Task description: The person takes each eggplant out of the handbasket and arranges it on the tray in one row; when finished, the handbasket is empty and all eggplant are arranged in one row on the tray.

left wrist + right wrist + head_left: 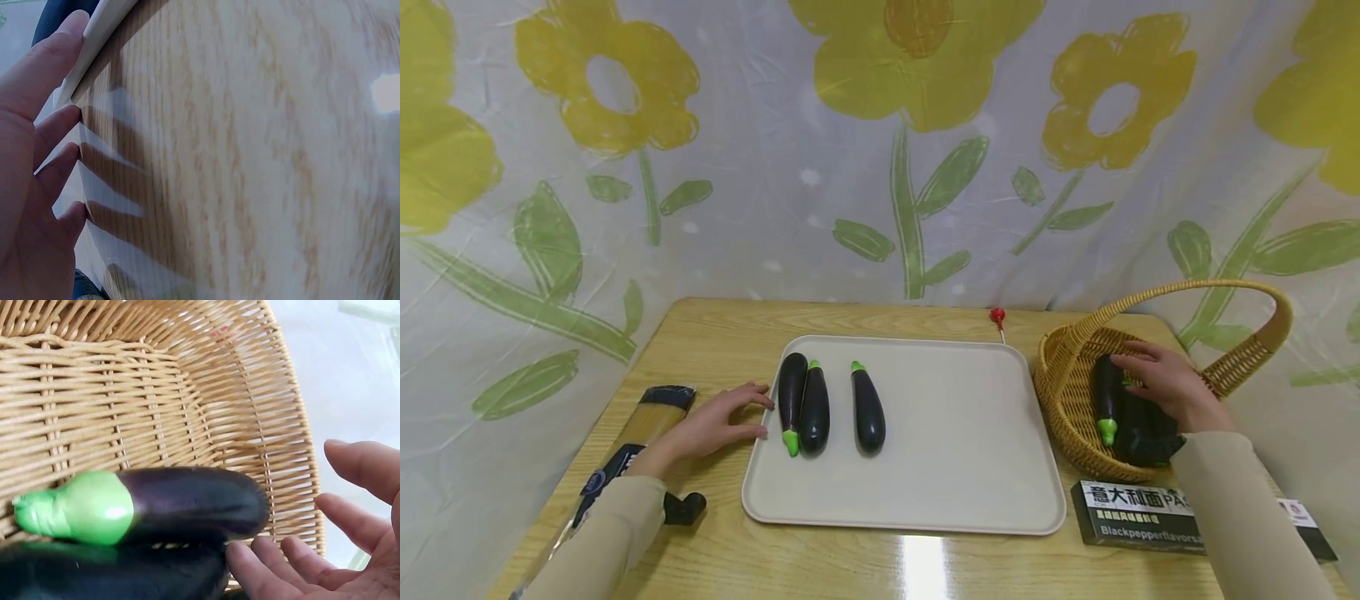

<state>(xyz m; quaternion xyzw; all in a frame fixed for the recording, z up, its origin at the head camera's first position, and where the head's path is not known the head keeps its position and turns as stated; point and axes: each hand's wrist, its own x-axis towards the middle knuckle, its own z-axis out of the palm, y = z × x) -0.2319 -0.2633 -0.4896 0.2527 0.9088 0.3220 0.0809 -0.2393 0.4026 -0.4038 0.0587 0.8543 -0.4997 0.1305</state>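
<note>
My left hand (722,421) is at the left rim of the white tray (962,450), fingers relaxed, fingertips right at the edge. Three eggplants lie on the tray's left side: one (792,392) with its green cap toward me, and two others (815,410) (868,412) with caps pointing away. My right hand (1172,383) reaches into the wicker basket (1071,425) with loosely spread fingers. In the right wrist view, its fingertips are close to the rounded end of an eggplant (194,503). Another dark eggplant (112,572) lies alongside, partly cut off by the frame.
The basket's arched handle (1172,287) rises over my right hand. A black pasta box (1142,517) lies under my right forearm. Packaged noodles (658,412) and a small black object (683,508) flank my left forearm. A red-tipped stick (997,317) stands behind the tray.
</note>
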